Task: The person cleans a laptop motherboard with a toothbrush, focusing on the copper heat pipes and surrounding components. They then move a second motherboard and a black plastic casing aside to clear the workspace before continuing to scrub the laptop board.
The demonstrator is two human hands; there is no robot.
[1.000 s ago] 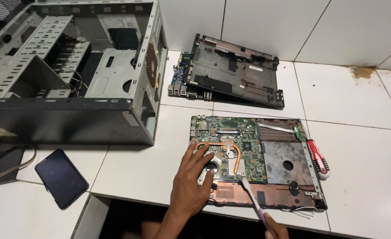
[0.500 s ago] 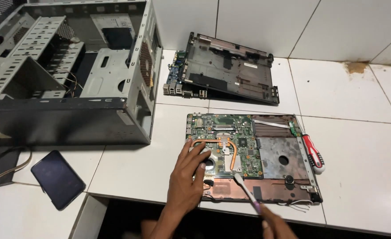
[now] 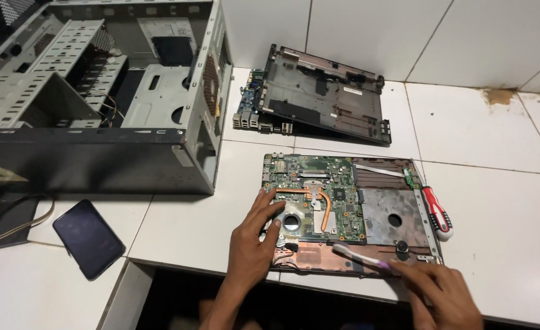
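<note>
An opened laptop base [image 3: 398, 217] lies on the white tiled counter, its green motherboard [image 3: 319, 177] with a copper heat pipe [image 3: 326, 208] exposed. My left hand [image 3: 254, 241] rests on the base's left edge, fingers spread beside the round fan housing [image 3: 292, 221]. My right hand [image 3: 438, 293] grips a pink-handled toothbrush [image 3: 358, 256], whose bristled head lies over the copper-coloured front strip of the base. A red and white screwdriver [image 3: 436, 211] lies along the base's right edge.
An open grey desktop computer case [image 3: 99, 98] fills the far left. A second dismantled laptop shell [image 3: 325, 95] leans on a circuit board [image 3: 253, 110] by the wall. A dark phone [image 3: 88, 237] lies front left, cables [image 3: 13, 217] beside it. The counter's front edge [image 3: 178, 266] runs under my wrists.
My right hand has swung the toothbrush from pointing up-left to lying nearly flat along the front strip of the base. My left hand stays on the left edge.
</note>
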